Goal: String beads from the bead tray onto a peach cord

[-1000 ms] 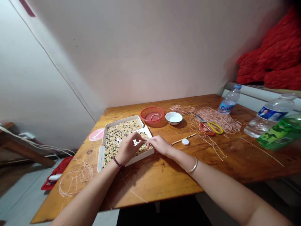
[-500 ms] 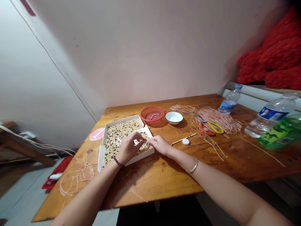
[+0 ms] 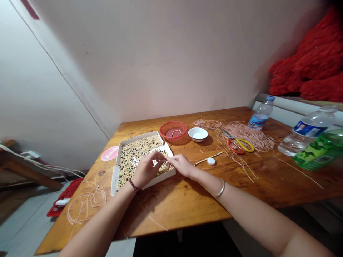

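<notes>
Left of the bead box (image 3: 160,180), loose pink cord (image 3: 103,195) lies in loops, and a pink disc (image 3: 109,153) sits just beside the box's left side. Mostly pale beads (image 3: 134,150), mixed with dark and a few green ones, cover much of the box floor.

The left hand (image 3: 147,166) reaches over the box, thumb and forefinger arched with their tips drawn together. The right hand (image 3: 182,166) comes in over the box's right edge, thumb and forefinger pressed together, its tips meeting or nearly meeting the left ones. Whatever is pinched between them is too small to make out. The step in hand looks like fine fingertip work above the beads; the next move calls for a light, steady pinch on both sides and close alignment of the tips.

Behind the box to the right stand a red basket (image 3: 164,135) and a white bowl (image 3: 198,139). Farther right of it lie a beaded strand (image 3: 200,161), a white cap (image 3: 211,161) and scissors (image 3: 232,137).
</notes>
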{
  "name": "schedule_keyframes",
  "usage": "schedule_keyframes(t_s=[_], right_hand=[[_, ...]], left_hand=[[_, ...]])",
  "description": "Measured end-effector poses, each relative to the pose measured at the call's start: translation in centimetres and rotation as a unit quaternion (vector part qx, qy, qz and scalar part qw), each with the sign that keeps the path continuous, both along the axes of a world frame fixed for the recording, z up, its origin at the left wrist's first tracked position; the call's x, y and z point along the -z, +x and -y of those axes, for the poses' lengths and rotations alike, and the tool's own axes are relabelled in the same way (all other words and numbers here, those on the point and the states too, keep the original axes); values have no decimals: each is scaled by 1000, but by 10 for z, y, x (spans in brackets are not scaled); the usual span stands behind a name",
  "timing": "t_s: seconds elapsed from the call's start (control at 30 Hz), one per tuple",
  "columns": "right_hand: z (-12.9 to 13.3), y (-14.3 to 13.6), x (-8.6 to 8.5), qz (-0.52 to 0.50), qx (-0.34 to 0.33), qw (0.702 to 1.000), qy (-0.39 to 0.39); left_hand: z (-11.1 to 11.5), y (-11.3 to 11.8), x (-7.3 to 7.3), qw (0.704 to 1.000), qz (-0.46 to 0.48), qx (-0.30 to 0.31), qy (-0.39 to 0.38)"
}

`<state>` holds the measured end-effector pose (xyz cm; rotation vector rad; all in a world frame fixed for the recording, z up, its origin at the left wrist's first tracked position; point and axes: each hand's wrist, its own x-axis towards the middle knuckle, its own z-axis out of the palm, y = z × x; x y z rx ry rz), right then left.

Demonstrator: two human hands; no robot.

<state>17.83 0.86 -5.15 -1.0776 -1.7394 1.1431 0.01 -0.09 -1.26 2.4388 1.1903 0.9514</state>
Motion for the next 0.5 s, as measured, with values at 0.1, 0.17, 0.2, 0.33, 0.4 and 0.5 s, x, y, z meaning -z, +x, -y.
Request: schedule_keyframes(t_s=[0.1, 0.17, 0.2, 0.33, 0.4, 0.5], right_hand=[[-1, 0, 2, -4, 1, 1000, 3], [-2, -1, 3, -2, 1, 1000, 3], [-2, -1, 4, -1, 2, 1000, 4], [-2, -1, 3, 4, 3, 1000, 18], [0, -1, 2, 5, 7, 1000, 23], [4, -2, -1, 0, 20, 999, 34]], left_hand=[[0, 0, -1, 1000, -17, 12, 11], [-1, -1, 0, 999, -31, 15, 17], [-2, -2, 0, 999, -36, 15, 18], [-4, -3, 2, 999, -39, 11, 17], [-5, -4, 2, 999, -37, 10, 18], [-4, -4, 2, 999, -43, 14, 17]])
